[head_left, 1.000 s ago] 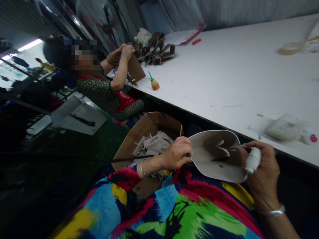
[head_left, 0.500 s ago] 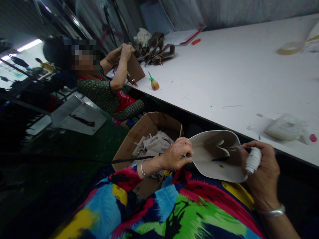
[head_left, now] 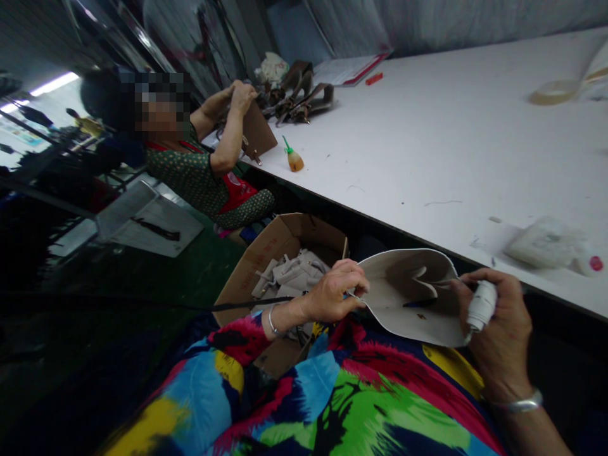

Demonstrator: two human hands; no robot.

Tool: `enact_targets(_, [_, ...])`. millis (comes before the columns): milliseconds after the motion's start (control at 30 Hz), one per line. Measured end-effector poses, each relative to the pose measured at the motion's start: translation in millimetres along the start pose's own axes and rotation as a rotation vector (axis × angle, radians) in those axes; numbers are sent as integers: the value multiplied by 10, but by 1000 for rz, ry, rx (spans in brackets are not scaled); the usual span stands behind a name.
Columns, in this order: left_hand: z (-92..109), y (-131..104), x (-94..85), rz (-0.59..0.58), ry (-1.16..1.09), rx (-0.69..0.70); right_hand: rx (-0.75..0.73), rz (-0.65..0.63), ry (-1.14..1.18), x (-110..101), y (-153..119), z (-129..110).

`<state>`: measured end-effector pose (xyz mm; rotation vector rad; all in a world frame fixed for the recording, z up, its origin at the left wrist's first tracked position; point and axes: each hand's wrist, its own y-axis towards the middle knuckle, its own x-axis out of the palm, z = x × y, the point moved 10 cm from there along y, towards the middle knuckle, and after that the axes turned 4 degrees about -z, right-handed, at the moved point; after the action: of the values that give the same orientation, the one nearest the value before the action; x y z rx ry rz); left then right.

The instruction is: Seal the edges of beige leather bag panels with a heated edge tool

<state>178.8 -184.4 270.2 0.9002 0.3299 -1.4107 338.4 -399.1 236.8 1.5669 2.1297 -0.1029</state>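
Note:
An off-white bag (head_left: 399, 278) lies on its side over my lap, its mouth facing me and a small metal fitting showing inside. My left hand (head_left: 339, 291) is closed, pinching the left corner of its rim. At the bag's right edge, my right hand (head_left: 506, 329) is closed round a small tool with a white-wrapped handle (head_left: 482, 306); a thin metal end points down beside the rim. The thumb and fingertips of that hand also touch the bag's edge. What the tool's tip meets is too small to make out.
A cardboard box (head_left: 251, 269) holding several off-white bags (head_left: 299, 269) stands left of my lap. On the white table (head_left: 427, 145) are an orange-filled bottle (head_left: 294, 159), a plastic bag (head_left: 544, 244) and a tape roll (head_left: 553, 94). A co-worker (head_left: 190, 171) holds a brown bag piece (head_left: 259, 130).
My left fingers have shifted slightly on the rim, so more of the bag's corner shows below them. The right hand, tool and bag stay nearly where they were.

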Motion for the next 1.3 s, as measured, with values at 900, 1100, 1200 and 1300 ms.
enact_targets(900, [-33,-48,8,35,47,10,-4,-1,3,20,1,2])
enact_targets(1100, [51,-54,-5,-56,96,83,12,-2,5,22,13,8])
enact_targets(1200, [101,-39,-23,-135,97,104,19,-2,14,21,19,10])
enact_targets(1300, [139,-24,-44,-208,94,109,19,2,6,13,15,8])
